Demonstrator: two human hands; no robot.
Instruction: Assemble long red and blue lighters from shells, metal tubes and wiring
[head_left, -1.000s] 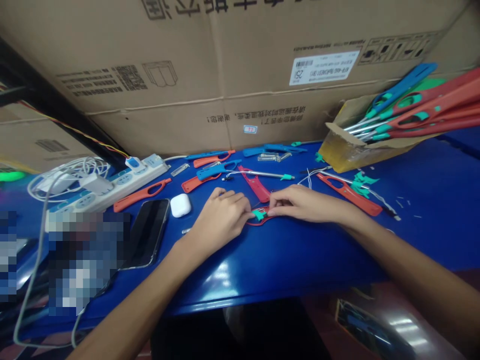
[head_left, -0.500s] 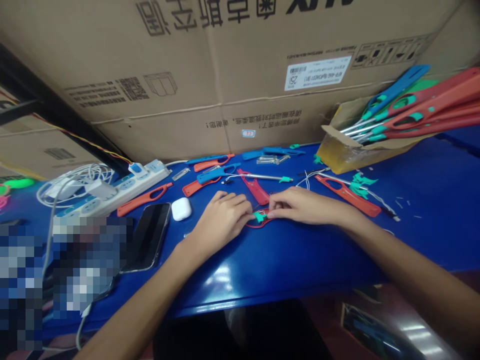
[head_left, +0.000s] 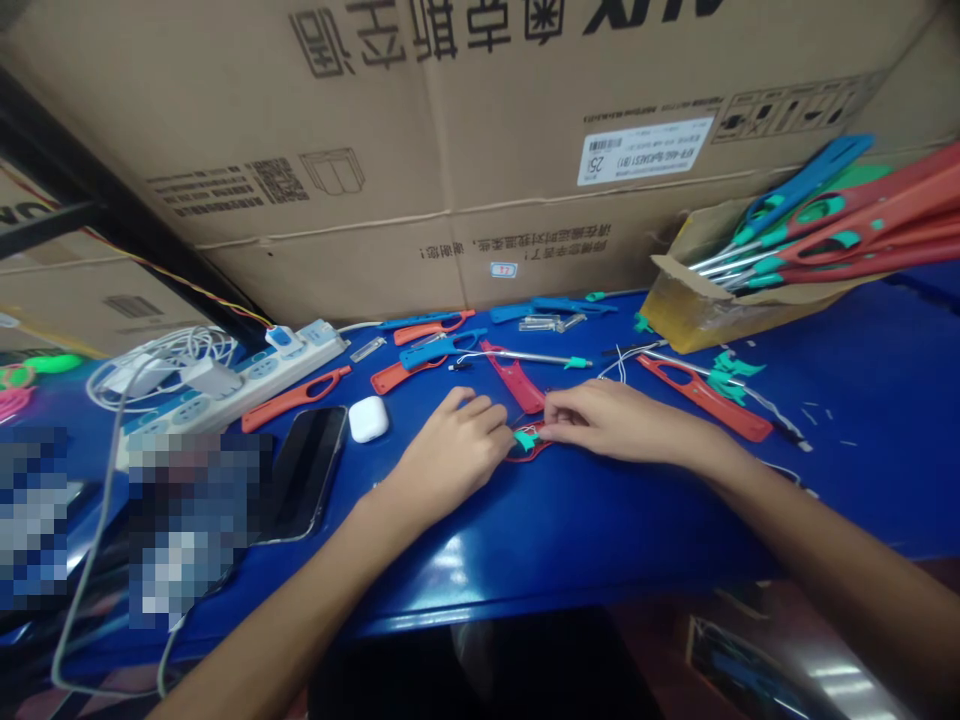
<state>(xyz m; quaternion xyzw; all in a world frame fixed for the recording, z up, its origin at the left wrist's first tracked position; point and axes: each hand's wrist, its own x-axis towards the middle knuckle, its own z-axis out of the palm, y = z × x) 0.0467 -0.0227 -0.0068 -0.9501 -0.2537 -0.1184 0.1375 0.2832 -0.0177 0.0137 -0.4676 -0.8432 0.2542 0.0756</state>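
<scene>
Working at the blue table [head_left: 600, 545]; both my hands low over its middle, fingertips nearly meeting at one small red handle [head_left: 531, 457]; it lies just in front of the pink-red handle [head_left: 517, 378], between my two hands.

Left hand [head_left: 463, 440]: knuckles up, fingers curled, thumb and fingertips clamped on the handle's left end; right hand [head_left: 604, 415]: thumb and forefinger together, pinched on its right end; the undersides of both grips hidden. A green piece [head_left: 525, 439] shows in the handle's opening, between my fingertips; thin pale wires beside it, too small to trace.

Beyond my hands: a metal rod [head_left: 525, 356] lying crosswise, a green tab at its right end; left of that, a blue handle [head_left: 442, 350] overlapping an orange one; clear tubes [head_left: 541, 324] farther back.

To my right, a long orange handle [head_left: 705, 398] near a heap of green pieces [head_left: 733, 375]; behind these, an open carton [head_left: 686, 318] holding long lighters [head_left: 847, 225], mostly red, tilted rightward.

To my left, a white case [head_left: 368, 419], then a dark phone [head_left: 307, 470]; a power strip [head_left: 262, 368] runs slantwise behind; a large cardboard box [head_left: 375, 240] walls off the back.
</scene>
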